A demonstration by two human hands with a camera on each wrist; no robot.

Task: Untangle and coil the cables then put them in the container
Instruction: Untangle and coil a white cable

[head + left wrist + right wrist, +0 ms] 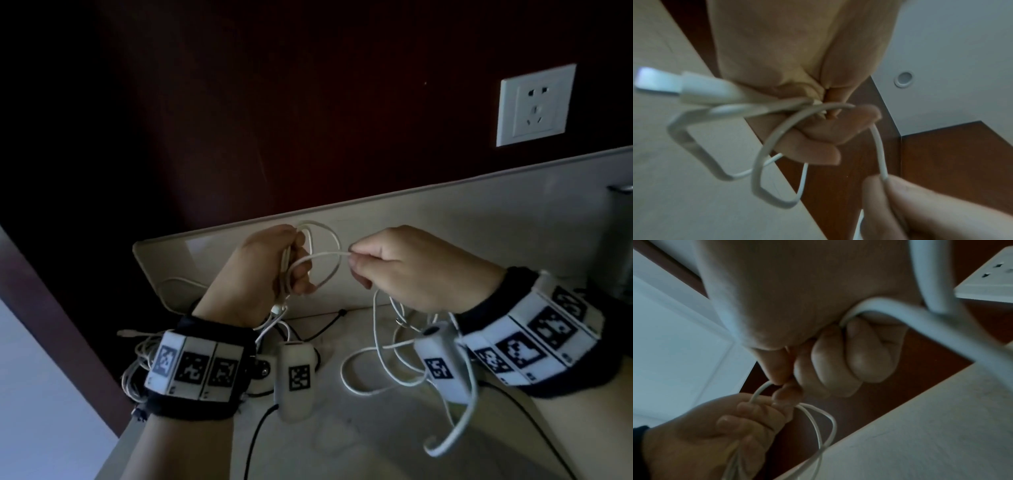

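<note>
A thin white cable [329, 255] is held up over the counter in a few small loops. My left hand [274, 267] grips the gathered loops in its curled fingers; the left wrist view shows the cable's white USB plug [684, 86] sticking out beside the palm. My right hand [376, 263] pinches the running strand between thumb and forefinger, a short way right of the coil. The same pinch shows in the right wrist view on the white cable [760, 391]. The slack of the cable [380, 359] hangs down and lies in loose curls on the counter. No container can be made out.
A second bundle of pale cables [137, 363] lies at the counter's left edge under my left wrist. Black cables [257, 435] run across the counter's front. A white wall socket [534, 104] sits on the dark wall, and a metal cylinder [616, 240] stands at the far right.
</note>
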